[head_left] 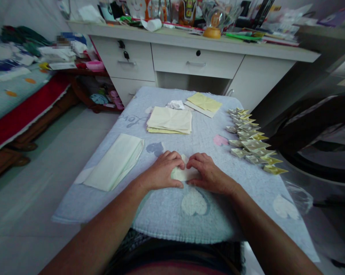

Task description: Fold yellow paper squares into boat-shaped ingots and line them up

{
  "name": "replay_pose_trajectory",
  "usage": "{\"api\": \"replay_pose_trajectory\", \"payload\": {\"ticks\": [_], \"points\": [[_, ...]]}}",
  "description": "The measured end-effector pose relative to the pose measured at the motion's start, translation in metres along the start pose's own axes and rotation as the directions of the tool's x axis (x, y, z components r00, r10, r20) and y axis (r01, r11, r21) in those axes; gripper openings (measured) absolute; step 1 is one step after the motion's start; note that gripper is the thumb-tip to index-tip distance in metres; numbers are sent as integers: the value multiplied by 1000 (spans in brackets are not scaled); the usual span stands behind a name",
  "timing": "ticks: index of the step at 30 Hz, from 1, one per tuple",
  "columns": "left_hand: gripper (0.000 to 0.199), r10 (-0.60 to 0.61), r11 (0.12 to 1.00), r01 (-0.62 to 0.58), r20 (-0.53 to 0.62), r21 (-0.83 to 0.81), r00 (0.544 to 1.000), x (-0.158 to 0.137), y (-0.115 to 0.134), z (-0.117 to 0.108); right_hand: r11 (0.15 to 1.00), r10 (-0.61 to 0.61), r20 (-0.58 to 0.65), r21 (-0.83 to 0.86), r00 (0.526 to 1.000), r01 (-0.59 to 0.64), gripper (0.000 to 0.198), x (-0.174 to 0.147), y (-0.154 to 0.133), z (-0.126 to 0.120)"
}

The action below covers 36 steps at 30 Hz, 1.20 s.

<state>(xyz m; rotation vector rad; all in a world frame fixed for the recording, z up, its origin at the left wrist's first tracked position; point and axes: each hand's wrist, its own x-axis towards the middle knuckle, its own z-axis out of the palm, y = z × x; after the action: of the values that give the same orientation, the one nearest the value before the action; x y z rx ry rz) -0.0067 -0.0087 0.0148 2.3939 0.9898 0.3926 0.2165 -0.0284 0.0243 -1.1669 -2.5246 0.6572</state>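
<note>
A small folded piece of cream paper (184,174) lies on the cloth-covered table in front of me. My left hand (166,170) grips its left side, fingers curled over the top and thumb along the near edge. From the other side my right hand (207,172) holds the paper in the same way, and the fingertips of both hands almost meet at its far point. Parts of the paper are hidden under the fingers. To the right stand several small folded paper boats (251,143) in rows, some white and some yellow.
A stack of cream sheets (169,119) lies beyond my hands, with crumpled white paper (176,104) behind it. Yellow and white sheets (204,102) are at the far right. A folded pale cloth or paper (115,162) lies left. A cluttered white desk (195,63) stands behind the table.
</note>
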Motion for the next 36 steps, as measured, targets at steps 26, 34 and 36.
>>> {"api": "replay_pose_trajectory", "payload": {"ticks": [26, 34, 36], "points": [[34, 2, 996, 2, 46, -89, 999, 1, -4, -6, 996, -24, 13, 86, 1000, 23, 31, -2, 5, -4], [36, 1, 996, 4, 57, -92, 998, 1, -4, -7, 995, -29, 4, 98, 1000, 28, 30, -4, 5, -5], [36, 4, 996, 2, 57, -92, 998, 1, -5, -7, 995, -28, 1, 95, 1000, 28, 30, -4, 6, -4]]}}
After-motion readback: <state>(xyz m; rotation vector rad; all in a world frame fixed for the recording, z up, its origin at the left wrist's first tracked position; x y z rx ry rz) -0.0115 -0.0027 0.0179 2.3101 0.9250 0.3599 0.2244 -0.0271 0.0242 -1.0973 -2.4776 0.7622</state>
